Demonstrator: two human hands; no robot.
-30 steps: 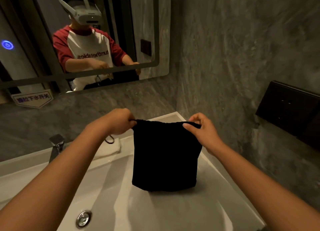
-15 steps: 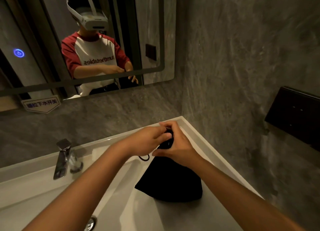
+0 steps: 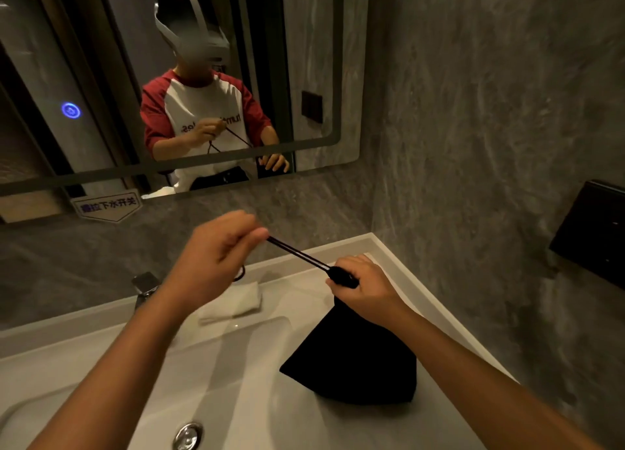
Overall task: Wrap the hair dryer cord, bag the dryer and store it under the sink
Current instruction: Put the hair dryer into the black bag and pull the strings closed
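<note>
A black drawstring bag (image 3: 351, 365) sits on the right side of the white sink (image 3: 236, 399), bulging at the bottom. Its contents are hidden inside. My right hand (image 3: 363, 287) grips the gathered neck of the bag from above. My left hand (image 3: 220, 257) is up and to the left, pinching the black drawstring (image 3: 297, 254), which runs taut between the two hands.
A folded white cloth (image 3: 233, 302) lies on the sink ledge behind my left arm. The chrome faucet (image 3: 145, 287) stands at the left, the drain (image 3: 187, 436) at the bottom. A mirror (image 3: 169, 77) hangs above; a black wall box (image 3: 592, 233) is at the right.
The bag's mouth went from held wide open to bunched shut. My left hand has pulled the drawstring out up and to the left while my right hand holds the neck.
</note>
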